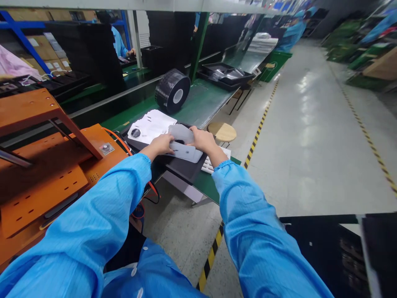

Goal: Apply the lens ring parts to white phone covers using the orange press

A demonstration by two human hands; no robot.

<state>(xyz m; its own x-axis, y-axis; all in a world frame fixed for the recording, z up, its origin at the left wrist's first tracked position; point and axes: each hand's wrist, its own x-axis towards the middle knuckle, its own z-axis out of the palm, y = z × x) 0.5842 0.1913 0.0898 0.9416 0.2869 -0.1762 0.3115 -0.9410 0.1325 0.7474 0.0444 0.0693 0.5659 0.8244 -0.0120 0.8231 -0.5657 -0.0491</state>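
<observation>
My left hand [161, 145] has its thumb and fingers closed at the left edge of a light grey phone-shaped panel [187, 153] with a small dark mark on it. My right hand [203, 140] grips the right side of another grey panel [180, 131], which is tilted up behind the first. A dark gap shows between the two panels. Just beyond my left hand, several white phone-shaped sheets [151, 126] lie fanned out, one with a round black camera patch. Sheets and panels rest on a black tray [176, 167]. My fingertips are partly hidden.
To the left stands an orange machine [71, 165] with cables. A large black film roll [173, 91] and a black tray with plastic bags [225, 75] sit on the green bench. A round stool [222, 131] and a white slotted piece [208, 164] are at right. Co-workers are farther back.
</observation>
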